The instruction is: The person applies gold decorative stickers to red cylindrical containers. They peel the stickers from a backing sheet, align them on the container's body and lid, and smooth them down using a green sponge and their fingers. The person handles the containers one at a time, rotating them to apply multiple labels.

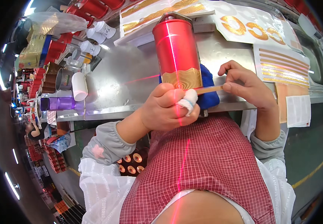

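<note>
A shiny red cylinder (176, 46) with a wavy gold decal (182, 77) round its near end lies lengthwise on a holder in front of me. My left hand (165, 107) is closed round a small white cloth wad (190, 99), its fingers against the cylinder's near rim. A narrow gold strip (210, 89) runs from that rim to the right. My right hand (248, 85) pinches the strip's free end between thumb and finger, holding it out from the cylinder. Where the strip meets the rim is partly hidden by my left fingers. Blue cloth (209, 99) bunches beneath the cylinder.
Gold ring decals (256, 30) and a sheet of gold strips (284, 69) lie at the right. White bottles (104, 29), a white roll (79, 86) and a purple box (57, 103) stand left. The metal table's front edge (109, 114) runs before me. A red laser line crosses the cylinder.
</note>
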Motion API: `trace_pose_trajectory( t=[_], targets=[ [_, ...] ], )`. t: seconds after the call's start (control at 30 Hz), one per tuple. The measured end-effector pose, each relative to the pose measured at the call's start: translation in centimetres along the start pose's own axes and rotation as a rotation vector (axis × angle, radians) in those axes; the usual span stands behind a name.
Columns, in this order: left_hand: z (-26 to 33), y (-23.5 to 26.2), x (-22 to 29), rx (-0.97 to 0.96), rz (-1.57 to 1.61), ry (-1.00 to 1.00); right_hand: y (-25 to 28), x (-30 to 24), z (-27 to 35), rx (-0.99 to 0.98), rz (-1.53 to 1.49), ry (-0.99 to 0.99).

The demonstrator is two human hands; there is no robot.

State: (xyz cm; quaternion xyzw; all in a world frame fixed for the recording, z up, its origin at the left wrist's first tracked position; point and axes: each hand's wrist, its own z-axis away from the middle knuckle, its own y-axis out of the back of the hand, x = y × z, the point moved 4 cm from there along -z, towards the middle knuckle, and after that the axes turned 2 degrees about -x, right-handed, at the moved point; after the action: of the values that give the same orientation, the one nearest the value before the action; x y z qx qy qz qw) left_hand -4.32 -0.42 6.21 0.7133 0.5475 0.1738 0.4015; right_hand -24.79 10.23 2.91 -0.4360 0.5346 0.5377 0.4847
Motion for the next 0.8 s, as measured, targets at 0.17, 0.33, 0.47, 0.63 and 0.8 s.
trace_pose_trajectory(
  t=[0.17,0.33,0.47,0.63,0.8],
  targets=[
    [0.5,0.2,-0.5,-0.006,0.036,0.161,-0.3,-0.3,-0.1,0.002,0.011,0.071],
    [1.6,0.2,-0.3,0.024,0.085,0.142,-0.2,-0.4,-0.3,-0.020,0.028,0.062],
    [0.5,-0.5,-0.6,0.072,0.265,0.239,-0.3,0.6,-0.3,-0.016,-0.008,-0.001],
    [-0.7,-0.3,-0.4,-0.084,0.001,-0.069,-0.5,0.9,-0.4,0.000,-0.021,0.008],
    [1.0,0.7,-0.4,-0.043,0.065,0.176,-0.7,-0.1,-0.6,-0.038,-0.024,0.007]
  ],
)
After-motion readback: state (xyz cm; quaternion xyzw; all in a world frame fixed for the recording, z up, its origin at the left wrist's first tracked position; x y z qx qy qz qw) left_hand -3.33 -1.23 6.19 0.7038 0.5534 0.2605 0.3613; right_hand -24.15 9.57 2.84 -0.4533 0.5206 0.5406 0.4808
